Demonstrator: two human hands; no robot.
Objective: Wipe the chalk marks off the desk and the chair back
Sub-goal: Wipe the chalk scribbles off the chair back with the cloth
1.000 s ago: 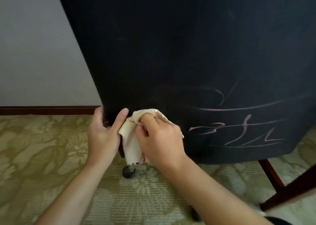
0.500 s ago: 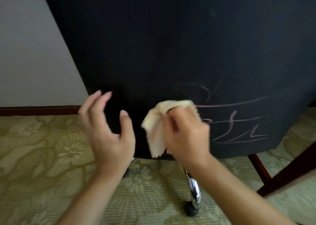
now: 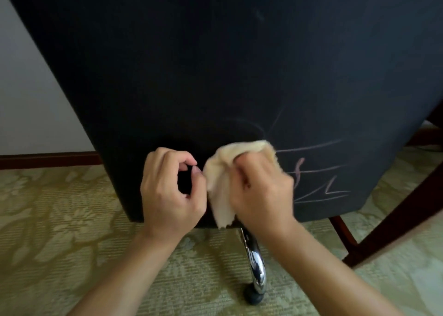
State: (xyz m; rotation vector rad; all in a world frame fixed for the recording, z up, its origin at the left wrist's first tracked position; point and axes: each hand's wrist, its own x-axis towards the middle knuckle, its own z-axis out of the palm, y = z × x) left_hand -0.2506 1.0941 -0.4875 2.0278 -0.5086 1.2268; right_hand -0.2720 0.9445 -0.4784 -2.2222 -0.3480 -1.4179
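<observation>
The chair back [image 3: 215, 63] runs past the frame's top, and the right hand [image 3: 261, 195] covers part of its pink chalk marks [image 3: 318, 169]. That hand grips a bunched cream cloth [image 3: 220, 179] against the dark lower fabric. The left hand [image 3: 170, 191] curls beside it, thumb touching the cloth, holding nothing.

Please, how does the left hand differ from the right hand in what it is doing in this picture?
The right hand grips a cream cloth and presses it on the black chair back, while the left hand holds nothing, its fingers curled. The right hand lies beside the pink chalk marks; the left hand is farther from them, over unmarked fabric. Both hands are low, near the chair back's bottom edge.
</observation>
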